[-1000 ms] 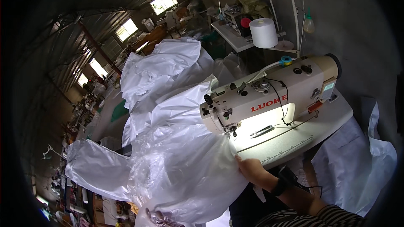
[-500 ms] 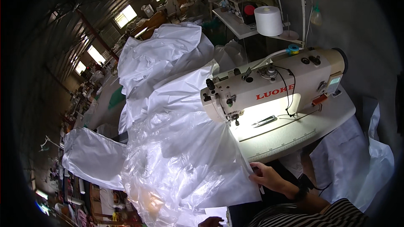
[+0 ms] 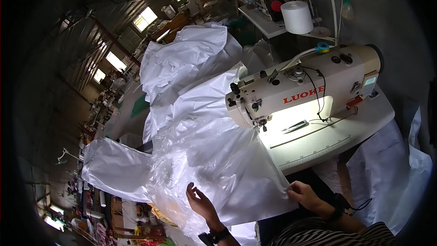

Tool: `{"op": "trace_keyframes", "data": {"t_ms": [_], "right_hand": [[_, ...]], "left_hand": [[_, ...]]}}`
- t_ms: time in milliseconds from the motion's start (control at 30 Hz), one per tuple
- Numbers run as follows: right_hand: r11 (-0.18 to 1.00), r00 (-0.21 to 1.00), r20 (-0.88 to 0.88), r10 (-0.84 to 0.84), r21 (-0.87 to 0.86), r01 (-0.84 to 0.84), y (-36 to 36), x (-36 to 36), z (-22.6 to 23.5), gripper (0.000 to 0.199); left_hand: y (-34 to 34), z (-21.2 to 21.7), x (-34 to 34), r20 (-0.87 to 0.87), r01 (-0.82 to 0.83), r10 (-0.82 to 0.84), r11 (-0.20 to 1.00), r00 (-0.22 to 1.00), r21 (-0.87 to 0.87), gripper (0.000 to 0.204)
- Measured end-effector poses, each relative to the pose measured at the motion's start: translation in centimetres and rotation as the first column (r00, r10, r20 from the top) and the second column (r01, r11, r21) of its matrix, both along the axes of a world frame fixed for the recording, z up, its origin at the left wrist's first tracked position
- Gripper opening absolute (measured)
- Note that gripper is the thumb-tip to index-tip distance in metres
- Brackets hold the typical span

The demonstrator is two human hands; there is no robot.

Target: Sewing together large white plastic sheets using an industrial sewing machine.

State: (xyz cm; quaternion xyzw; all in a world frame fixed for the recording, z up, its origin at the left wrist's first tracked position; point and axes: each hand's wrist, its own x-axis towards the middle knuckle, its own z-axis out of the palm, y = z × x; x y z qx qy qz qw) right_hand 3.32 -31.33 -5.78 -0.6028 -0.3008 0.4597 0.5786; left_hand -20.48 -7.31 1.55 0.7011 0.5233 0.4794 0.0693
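Dim workshop windows sit far behind the white tabletop where my sewing machine stands. My right hand pinches the white fabric at its near corner off the tabletop edge, while my left hand hangs open beside it, gripping nothing. That big sheet drapes leftward off the tabletop (heaped high behind), and I judge its weight could drag the corner from my one-handed grip or bunch it at the needle.

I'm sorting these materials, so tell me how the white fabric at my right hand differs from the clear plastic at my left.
The white fabric is opaque and lies fairly flat with a straight edge; the clear plastic is see-through, crinkled and glossy. The right hand pinches the fabric's corner, while the left hand is open against the plastic. Both drape off the sewing table towards the person.
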Motion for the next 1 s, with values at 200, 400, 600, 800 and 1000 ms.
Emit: {"op": "trace_keyframes", "data": {"t_ms": [200, 400, 600, 800, 1000], "right_hand": [[0.998, 0.999, -0.002, 0.046, -0.037, -0.046, 0.6, -0.4, 0.1, 0.028], [0.997, 0.993, 0.095, 0.066, -0.033, -0.063, 0.3, -0.6, -1.5, 0.031], [0.999, 0.998, -0.060, 0.037, -0.008, -0.037, -0.3, -0.8, -2.4, 0.031], [0.998, 0.985, -0.164, 0.061, 0.032, -0.056, -0.6, -0.8, -1.3, 0.033], [0.999, 0.987, -0.156, 0.036, -0.022, -0.040, -1.4, 0.1, 0.7, 0.040]], "left_hand": [[-4.4, 0.3, 1.9, -0.316, 0.266, -0.205, 0.950, 0.926, 0.164, 0.046], [-1.5, -0.1, 1.6, -0.355, 0.165, -0.188, 0.982, 0.916, -0.095, 0.015], [-3.6, 3.7, 1.0, 0.052, 0.266, -0.267, 0.964, 0.962, 0.022, 0.011], [-8.8, 4.7, 2.2, -0.082, 0.575, -0.569, 0.804, 0.818, 0.155, 0.016], [-16.6, -1.1, 4.5, 0.209, 0.703, -0.733, 0.469, 0.647, -0.534, 0.009]]}}
